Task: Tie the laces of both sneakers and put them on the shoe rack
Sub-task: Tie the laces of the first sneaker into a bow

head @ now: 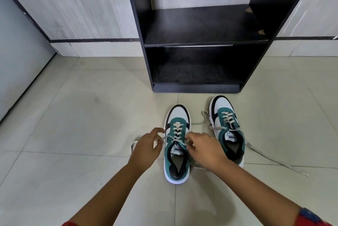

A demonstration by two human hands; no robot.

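The left hand (146, 148) is pinching one end of a flat grey lace (169, 138) between thumb and fingertips, pulling it out to the left. The right hand (204, 148) is closing its fingers on the other end, just over the tongue. Both ends belong to the nearer green, white and black sneaker (177, 145), which is sitting on the pale tiled floor (73, 134), toe pointing away. No knot or bow is showing yet, so tying seems to be only beginning. Just to its right, the matching second sneaker (227, 128) is lying with loose laces (274, 160) trailing across the tiles. Neither shoe is on the black wooden shoe rack (201, 30), which is standing just beyond them against a pale wood-grain wall (73, 6), both shelves bare.
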